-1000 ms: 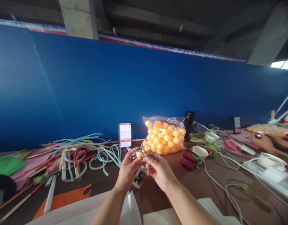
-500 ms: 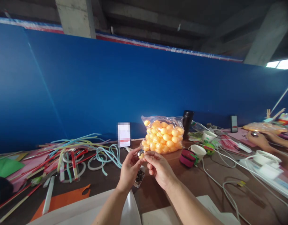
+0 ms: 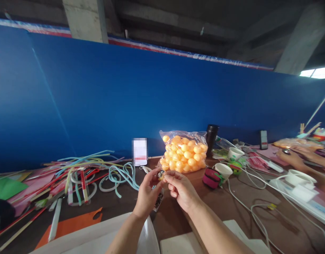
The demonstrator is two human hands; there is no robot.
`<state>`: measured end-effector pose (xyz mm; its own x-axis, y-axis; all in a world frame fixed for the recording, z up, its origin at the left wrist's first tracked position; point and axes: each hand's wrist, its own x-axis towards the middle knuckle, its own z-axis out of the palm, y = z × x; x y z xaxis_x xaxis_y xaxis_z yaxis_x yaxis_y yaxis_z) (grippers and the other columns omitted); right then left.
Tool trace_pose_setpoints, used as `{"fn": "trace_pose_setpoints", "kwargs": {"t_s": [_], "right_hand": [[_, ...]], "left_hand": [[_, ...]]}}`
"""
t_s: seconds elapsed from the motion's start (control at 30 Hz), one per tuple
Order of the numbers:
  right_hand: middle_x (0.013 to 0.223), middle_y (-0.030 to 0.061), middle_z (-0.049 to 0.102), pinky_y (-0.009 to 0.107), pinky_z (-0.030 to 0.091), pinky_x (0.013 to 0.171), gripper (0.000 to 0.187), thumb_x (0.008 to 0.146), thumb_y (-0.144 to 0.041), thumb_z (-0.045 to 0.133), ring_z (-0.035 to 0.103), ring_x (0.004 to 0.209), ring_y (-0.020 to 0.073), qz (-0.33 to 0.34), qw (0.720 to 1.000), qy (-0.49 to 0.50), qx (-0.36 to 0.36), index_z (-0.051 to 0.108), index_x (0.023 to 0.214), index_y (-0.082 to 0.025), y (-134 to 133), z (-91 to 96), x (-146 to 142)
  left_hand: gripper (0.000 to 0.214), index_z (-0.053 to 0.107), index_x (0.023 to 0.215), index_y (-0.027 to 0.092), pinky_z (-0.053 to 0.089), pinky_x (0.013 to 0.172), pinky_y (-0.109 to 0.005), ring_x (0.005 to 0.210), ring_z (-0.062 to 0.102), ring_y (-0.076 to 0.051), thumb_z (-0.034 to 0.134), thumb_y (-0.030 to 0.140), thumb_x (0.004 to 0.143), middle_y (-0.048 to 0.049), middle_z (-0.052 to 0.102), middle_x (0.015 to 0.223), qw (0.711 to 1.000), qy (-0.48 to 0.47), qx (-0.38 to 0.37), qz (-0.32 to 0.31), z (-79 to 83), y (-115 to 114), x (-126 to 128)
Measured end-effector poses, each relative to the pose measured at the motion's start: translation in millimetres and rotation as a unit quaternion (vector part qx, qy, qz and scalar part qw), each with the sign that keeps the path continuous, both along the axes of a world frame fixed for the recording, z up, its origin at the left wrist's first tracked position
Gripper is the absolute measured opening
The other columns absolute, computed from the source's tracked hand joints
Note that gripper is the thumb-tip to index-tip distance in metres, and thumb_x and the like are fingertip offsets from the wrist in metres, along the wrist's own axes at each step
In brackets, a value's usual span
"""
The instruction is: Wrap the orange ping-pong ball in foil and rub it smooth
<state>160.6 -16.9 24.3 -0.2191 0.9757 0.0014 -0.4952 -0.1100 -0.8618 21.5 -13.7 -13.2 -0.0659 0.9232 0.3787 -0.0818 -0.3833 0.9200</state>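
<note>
Head view: a shiny ball sits pinched in the left hand. Just beside it, the right hand is narrowed to a pinch, its contents unclear. Beyond both hands rests a bag of orange balls.

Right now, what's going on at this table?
A person's left hand holds a small shiny ball; the right hand has its fingertips pinched together beside it; anything between them is too small to see. A clear bag of orange balls stands behind, and small metallic bits are partly hidden by the left hand. At far right, another person's hand holds something shiny.
</note>
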Motion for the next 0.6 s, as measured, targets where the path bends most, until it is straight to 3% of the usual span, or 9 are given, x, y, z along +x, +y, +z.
{"fn": "trace_pose_setpoints", "kwargs": {"t_s": [0.6], "right_hand": [[0.065, -0.0018, 0.062, 0.012, 0.021, 0.036, 0.021, 0.063, -0.024, 0.085, 0.037, 0.044, 0.0025, -0.012, 1.000, 0.010, -0.010, 0.068, 0.073, -0.014, -0.3, 3.8, 0.1]], "left_hand": [[0.042, 0.062, 0.119, 0.023, 0.050, 0.086, -0.033, 0.096, 0.062, -0.020, 0.069, 0.031, 0.078, -0.0076, 0.065, 0.109, 0.999, 0.036, 0.022, 0.025, 4.1, -2.5, 0.5]]}}
